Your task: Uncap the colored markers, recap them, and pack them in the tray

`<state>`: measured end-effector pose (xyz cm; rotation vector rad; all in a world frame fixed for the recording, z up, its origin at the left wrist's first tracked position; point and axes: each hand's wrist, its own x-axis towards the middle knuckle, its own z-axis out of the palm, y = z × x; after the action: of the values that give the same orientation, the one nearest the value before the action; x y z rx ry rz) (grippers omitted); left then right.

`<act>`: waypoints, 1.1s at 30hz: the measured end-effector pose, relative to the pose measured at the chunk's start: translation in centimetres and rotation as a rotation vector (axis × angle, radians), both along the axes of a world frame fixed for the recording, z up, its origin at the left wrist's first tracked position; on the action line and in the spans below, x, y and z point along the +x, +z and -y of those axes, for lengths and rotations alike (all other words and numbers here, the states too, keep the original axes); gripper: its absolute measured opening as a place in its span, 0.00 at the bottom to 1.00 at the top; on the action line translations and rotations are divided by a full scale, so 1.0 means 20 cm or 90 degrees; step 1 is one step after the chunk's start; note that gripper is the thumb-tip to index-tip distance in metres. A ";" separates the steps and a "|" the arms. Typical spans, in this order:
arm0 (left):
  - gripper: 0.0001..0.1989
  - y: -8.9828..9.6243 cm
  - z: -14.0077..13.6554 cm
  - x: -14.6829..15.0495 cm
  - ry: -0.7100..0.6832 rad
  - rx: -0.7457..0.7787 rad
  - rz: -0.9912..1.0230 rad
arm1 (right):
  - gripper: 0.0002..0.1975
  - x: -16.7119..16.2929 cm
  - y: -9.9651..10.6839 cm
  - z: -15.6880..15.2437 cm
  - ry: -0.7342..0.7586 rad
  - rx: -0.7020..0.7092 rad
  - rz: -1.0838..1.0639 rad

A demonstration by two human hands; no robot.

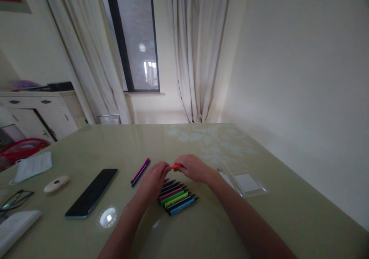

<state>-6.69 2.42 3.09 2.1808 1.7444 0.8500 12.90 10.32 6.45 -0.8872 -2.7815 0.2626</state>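
An orange marker [175, 166] is held level above the table between my two hands. My left hand [155, 180] pinches its left end, and the fingers of my right hand [190, 167] close around its right end. Both hands hide parts of it. Just below them lies a slanted row of several markers [176, 200] in blue, yellow-green, green, magenta and dark colours, their narrow dark tips pointing right. My left hand covers part of that row. To its left, a pink marker and a dark blue marker [138, 177] lie side by side.
A black phone [91, 193] lies left on the glossy table [121, 143]. Farther left are a white oval object [56, 184], eyeglasses [16, 200], a face mask [34, 166] and a white box-like object [17, 228]. A clear plastic case [256, 193] sits right, near the wall.
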 end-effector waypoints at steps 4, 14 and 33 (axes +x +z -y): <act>0.19 -0.01 -0.01 -0.05 0.058 -0.012 -0.061 | 0.09 0.05 0.04 -0.02 -0.009 -0.025 -0.018; 0.21 0.03 0.01 0.01 0.048 -0.053 -0.109 | 0.12 -0.01 0.05 0.00 0.086 -0.033 -0.054; 0.12 -0.10 -0.04 -0.31 0.108 -0.208 -0.137 | 0.09 0.14 -0.06 -0.13 -0.103 -0.133 0.082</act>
<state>-12.83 3.26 1.11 1.9882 2.0269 0.3361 15.80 12.83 5.34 -1.2116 -2.8152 0.4920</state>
